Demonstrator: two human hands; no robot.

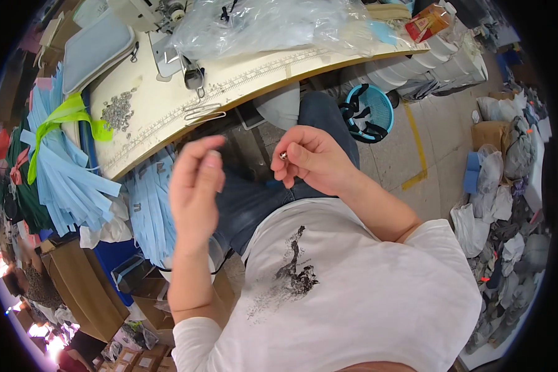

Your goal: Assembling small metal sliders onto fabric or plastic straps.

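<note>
In front of my lap, my right hand (313, 160) pinches a small shiny metal piece (283, 155) between thumb and fingers. Its exact kind is too small to make out. My left hand (194, 186) is raised beside the table edge, slightly blurred, with thumb and index fingertips apart and nothing seen between them. A pile of small metal pieces (118, 111) lies on the table at the left. Light blue fabric strips (152, 211) hang below the edge near my left hand, and some carry small metal pieces. More blue strips (74, 167) hang farther left, with a lime green band (68, 118) round them.
The cream table (161, 102) curves ahead, holding part of a sewing machine (136, 13), a grey padded piece (99, 53), a clear plastic bag (260, 28) and a bottle (429, 23). A blue basket (384, 106) stands on the floor. Bagged material lies at right, cardboard boxes (84, 288) at left.
</note>
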